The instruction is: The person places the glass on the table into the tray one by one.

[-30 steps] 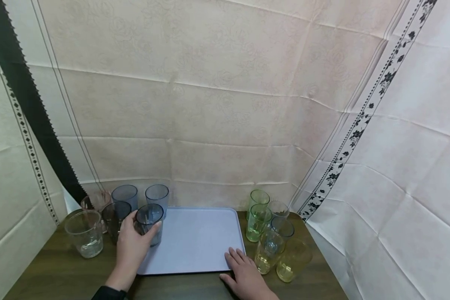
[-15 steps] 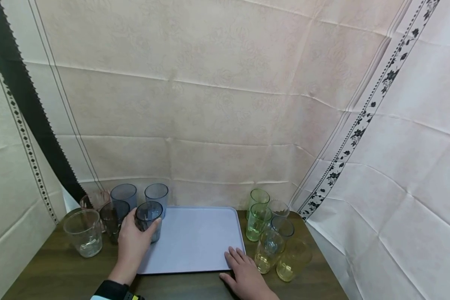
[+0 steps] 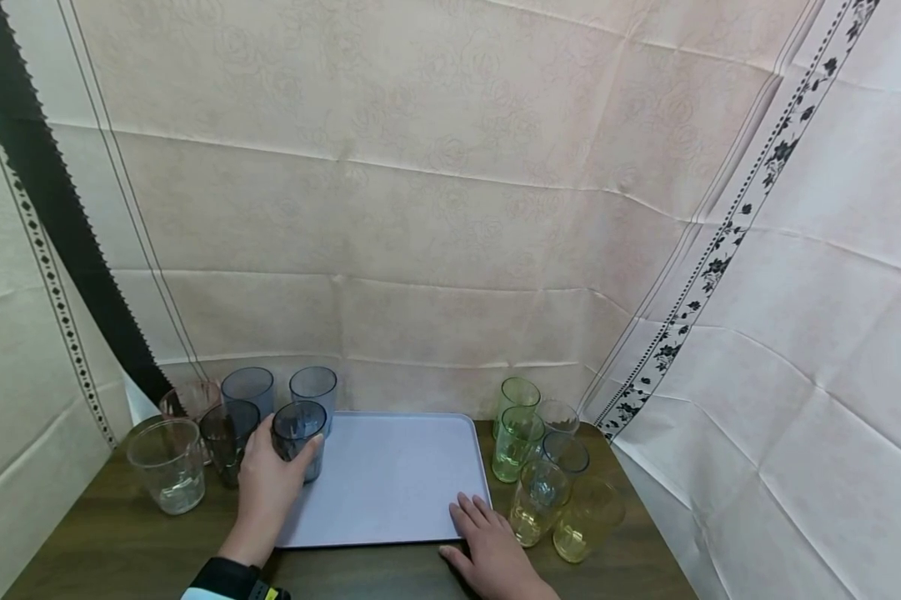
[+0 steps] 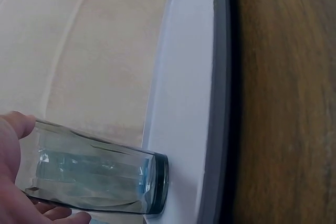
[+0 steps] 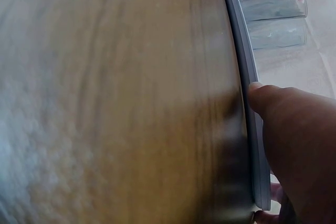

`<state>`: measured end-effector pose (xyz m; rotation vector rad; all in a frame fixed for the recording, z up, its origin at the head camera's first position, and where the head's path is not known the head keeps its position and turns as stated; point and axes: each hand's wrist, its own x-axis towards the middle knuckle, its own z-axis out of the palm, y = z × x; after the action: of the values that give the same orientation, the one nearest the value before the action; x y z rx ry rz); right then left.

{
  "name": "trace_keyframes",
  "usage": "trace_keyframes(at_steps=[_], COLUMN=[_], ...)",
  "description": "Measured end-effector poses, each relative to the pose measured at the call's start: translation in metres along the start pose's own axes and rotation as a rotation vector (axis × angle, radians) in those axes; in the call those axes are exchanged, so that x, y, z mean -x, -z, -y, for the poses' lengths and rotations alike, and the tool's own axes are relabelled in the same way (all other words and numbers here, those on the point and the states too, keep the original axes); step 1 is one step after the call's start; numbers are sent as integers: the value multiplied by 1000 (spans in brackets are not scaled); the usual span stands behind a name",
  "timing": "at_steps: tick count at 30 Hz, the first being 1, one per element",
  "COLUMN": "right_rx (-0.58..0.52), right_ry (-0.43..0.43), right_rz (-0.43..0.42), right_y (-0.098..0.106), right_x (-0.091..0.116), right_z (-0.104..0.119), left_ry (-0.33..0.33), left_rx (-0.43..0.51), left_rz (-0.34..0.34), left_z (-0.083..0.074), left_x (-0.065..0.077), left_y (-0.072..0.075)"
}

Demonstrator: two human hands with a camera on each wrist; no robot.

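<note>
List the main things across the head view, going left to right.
Clear glass → dark glass → gray glass gripped by the left hand → white tray → right hand at the tray's near right corner → rightmost yellow glass.

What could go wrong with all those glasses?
The held glass could clink against the blue glass close behind it. The left hand might nudge the dark glass just beside it. The right hand, on the corner of the tray, could tip the nearest yellow glass if it slid sideways.
</note>
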<state>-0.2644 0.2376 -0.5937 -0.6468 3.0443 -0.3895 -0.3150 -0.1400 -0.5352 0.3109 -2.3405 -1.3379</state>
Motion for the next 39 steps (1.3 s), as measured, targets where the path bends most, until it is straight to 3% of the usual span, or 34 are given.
trace_keyframes(at_steps=[15,23,30,39], right_rx=[5,2,-7,-12], right_ry=[-3,-2,0,11], right_rz=[-3,-6,-7,-17], right_y=[3,2,3,1], right_x=[0,1,1,2], right_z=[2,2,2,1], left_ry=[44,26,12,58], left_rx=[-16,-33,-44,-52], left_rz=[33,24,5,-59], left_z=[-7,2,9,22], left_x=[7,17,29,42], left_y=[5,10,24,47])
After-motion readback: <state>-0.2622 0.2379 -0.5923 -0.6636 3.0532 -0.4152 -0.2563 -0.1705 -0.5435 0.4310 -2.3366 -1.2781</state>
